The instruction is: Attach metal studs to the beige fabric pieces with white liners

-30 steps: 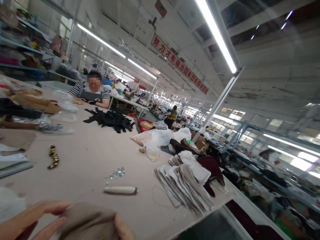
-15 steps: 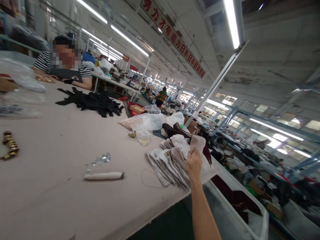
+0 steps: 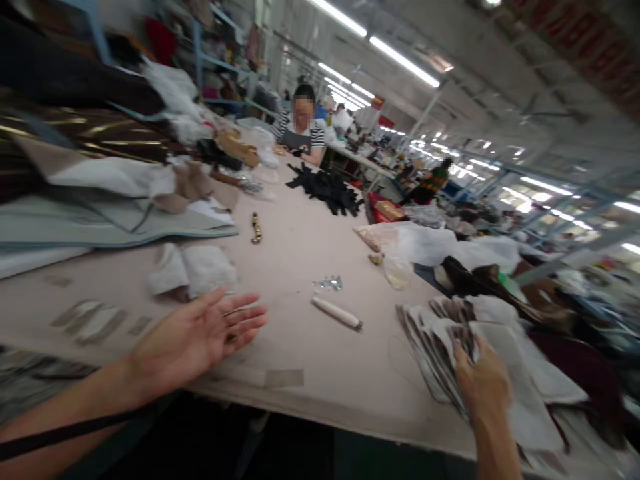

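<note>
My left hand (image 3: 200, 333) hovers over the near left of the table, palm turned up and fingers stretched out, holding nothing. Just behind it lies a crumpled pile of pale fabric pieces (image 3: 210, 267). At the right my right hand (image 3: 485, 380) grips one or more pieces in a fanned stack of whitish fabric pieces (image 3: 425, 353); its fingertips are partly hidden among the layers. Between the hands lies a white stick-like tool (image 3: 337, 313) with a dark metal tip. Small clear shiny pieces (image 3: 330, 283) are scattered behind it.
Black fabric strips (image 3: 327, 190) lie across the table (image 3: 300, 267) before a seated person in stripes (image 3: 300, 127). A gold-and-dark beaded piece (image 3: 257, 228) lies left of centre. Plastic bags (image 3: 425, 243) line the right side; layered material (image 3: 100, 220) covers the left.
The view has swung left. My left hand has come into view, open. My right hand has moved from a raised pale piece at the stack's far side down into the stack.
</note>
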A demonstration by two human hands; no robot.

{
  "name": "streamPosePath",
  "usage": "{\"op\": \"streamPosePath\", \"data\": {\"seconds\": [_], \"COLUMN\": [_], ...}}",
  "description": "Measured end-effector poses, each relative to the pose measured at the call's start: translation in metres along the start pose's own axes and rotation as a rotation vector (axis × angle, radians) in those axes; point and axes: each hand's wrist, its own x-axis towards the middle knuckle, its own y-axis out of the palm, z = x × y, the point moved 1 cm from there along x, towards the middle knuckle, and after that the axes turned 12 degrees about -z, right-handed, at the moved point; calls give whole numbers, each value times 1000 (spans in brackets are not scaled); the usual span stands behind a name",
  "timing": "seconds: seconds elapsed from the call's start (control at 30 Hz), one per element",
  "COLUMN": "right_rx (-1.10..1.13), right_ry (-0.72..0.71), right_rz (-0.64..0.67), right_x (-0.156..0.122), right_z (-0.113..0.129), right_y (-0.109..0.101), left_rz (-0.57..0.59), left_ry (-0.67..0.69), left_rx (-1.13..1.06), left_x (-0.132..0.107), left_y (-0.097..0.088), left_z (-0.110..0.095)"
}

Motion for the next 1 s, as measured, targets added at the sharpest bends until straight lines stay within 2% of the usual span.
{"op": "streamPosePath", "data": {"seconds": [0.1,0.13,0.17,0.27,0.33,0.37,0.4,0.47,0.53,0.6,0.67,0.73,0.8,0.83,0.9,1.0], "right_rx": [355,491,615,873,918,922,928,973,1061,1150,1169,1123,1042,1010,975,970], "right_ry": [11,-78,-194,-621,-867,-944,-989,-986,-889,-714,-449,-180,-16,4,-49,-216], "right_rz": [256,354,419,493,475,469,475,527,631,742,830,894,934,933,873,755], "right_x": [-49,-72,-96,-159,-184,-192,-198,-205,-209,-213,-215,-217,-219,-220,-220,-220], "right_z": [78,112,146,241,284,299,308,318,318,313,305,297,292,292,295,308], "right_y": [4,0,-4,-15,-18,-18,-17,-11,-2,7,17,26,35,39,46,55], "left_rz": [-48,-65,-75,-71,-50,-42,-39,-27,-1,-32,-166,-295,-293,-256,-161,-77], "left_ry": [-645,-794,-881,-940,-916,-899,-880,-844,-807,-730,-537,-238,34,137,271,360], "left_rx": [-702,-900,-1023,-1162,-1162,-1152,-1142,-1125,-1087,-923,-551,-38,415,583,811,931], "left_x": [-17,-17,-16,-16,-22,-27,-32,-42,-49,-53,-50,-43,-33,-29,-22,-16], "left_y": [-7,-6,-4,-2,-5,-6,-7,-9,-12,-21,-41,-69,-93,-102,-113,-118], "left_z": [5,5,4,4,8,11,15,21,25,27,30,35,45,51,62,73]}}
